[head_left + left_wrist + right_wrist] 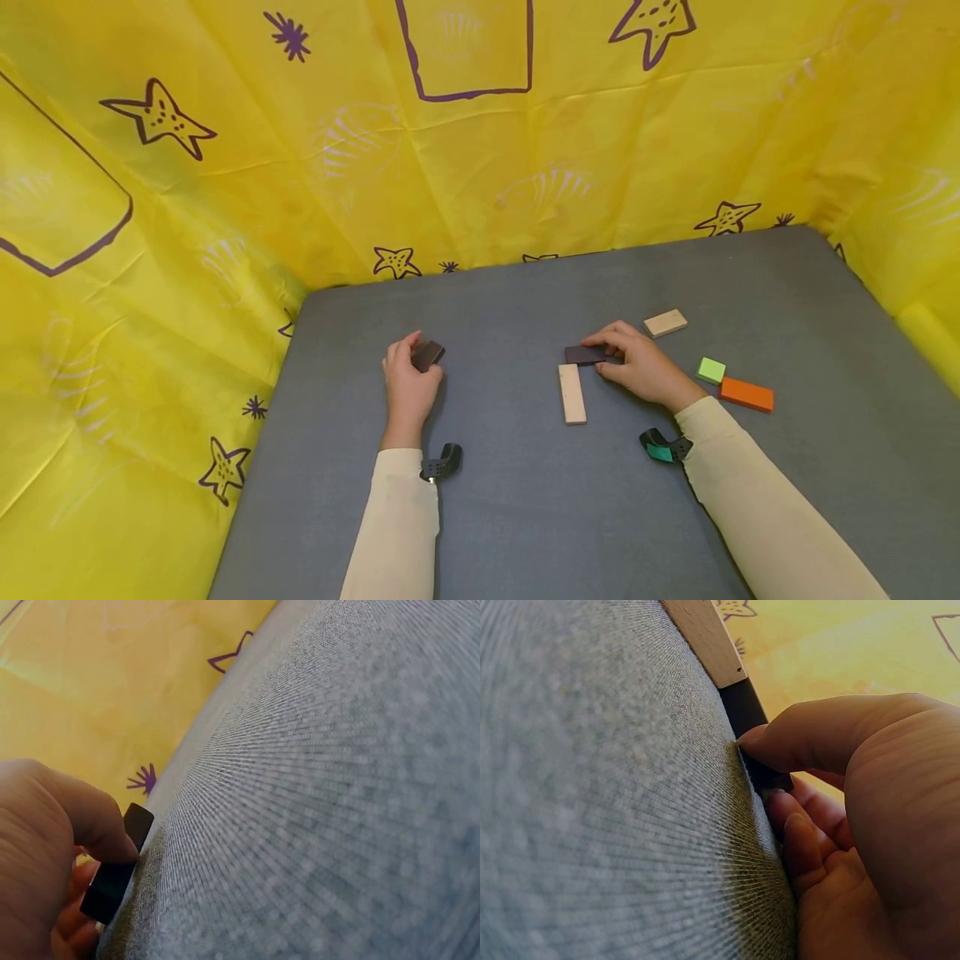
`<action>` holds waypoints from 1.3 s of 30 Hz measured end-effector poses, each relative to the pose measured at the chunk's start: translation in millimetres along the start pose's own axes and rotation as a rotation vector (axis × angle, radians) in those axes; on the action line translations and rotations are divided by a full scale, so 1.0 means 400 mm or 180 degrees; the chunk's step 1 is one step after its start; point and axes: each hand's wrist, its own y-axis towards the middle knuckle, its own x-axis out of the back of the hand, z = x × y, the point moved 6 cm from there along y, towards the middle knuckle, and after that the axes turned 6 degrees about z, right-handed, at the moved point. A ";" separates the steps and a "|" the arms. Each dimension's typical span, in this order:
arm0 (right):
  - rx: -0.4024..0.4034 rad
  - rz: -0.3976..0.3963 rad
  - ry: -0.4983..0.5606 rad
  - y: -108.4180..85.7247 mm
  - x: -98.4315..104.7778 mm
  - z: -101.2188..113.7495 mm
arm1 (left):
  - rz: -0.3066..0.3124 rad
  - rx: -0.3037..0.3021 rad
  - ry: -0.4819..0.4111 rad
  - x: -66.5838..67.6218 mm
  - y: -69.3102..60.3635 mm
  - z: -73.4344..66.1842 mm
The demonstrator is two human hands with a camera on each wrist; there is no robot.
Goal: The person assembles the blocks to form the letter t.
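Note:
My left hand pinches a black block between thumb and fingers, on the left part of the table. In the left wrist view this black block is tilted close over the grey cloth. Farther right, my right hand grips a second black block, its thumb on the near side and its fingers on the far side. That block lies flat at the far end of a pale wooden block. In the right wrist view the wooden block appears beside the black block.
Right of my right hand lie a small green block and an orange block, close together. Another pale wooden block is beyond them. Yellow patterned cloth hangs behind and beside the grey table.

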 end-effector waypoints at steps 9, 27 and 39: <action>-0.0005 -0.0003 -0.0004 0.002 0.001 -0.002 | -0.0206 0.0141 0.0338 0.006 0.000 0.012; -0.0027 -0.0001 0.0010 0.001 0.002 -0.001 | -0.0112 -0.0382 0.0144 -0.007 -0.002 -0.020; 0.0008 -0.0023 0.0010 0.004 0.002 -0.007 | 0.0082 -0.0719 -0.0063 -0.042 -0.013 -0.058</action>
